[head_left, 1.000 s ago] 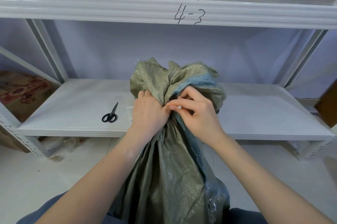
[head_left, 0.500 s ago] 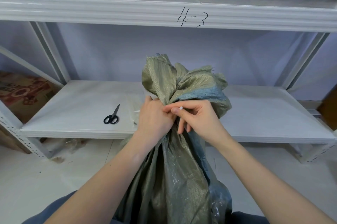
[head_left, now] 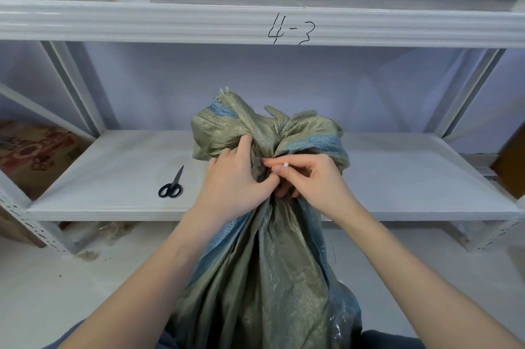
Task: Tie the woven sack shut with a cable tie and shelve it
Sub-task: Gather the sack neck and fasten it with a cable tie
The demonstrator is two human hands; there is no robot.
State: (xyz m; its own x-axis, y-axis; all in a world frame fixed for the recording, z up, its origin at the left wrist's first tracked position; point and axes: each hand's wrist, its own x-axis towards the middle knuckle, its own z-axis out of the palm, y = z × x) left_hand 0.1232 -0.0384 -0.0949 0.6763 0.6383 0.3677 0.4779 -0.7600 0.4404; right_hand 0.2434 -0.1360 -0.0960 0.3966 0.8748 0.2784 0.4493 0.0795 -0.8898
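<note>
Bright, even, cool indoor light, no harsh shadows around my arms. Soft sheen along upper shelf edge [head_left: 255,22] across top of frame; faint glints on woven sack [head_left: 284,277] at lower right. Wide-angle bowing toward frame edges, uprights splay outward. Centre sharp, corners slightly soft.

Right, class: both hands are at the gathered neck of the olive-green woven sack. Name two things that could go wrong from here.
1. The left hand alone bunches the neck of the olive-green woven sack; if it loosens, the gathers may spread before the small white cable tie, pinched by the right hand, is cinched.
2. The black-handled scissors lie on the white metal shelf where the sack might go.
</note>
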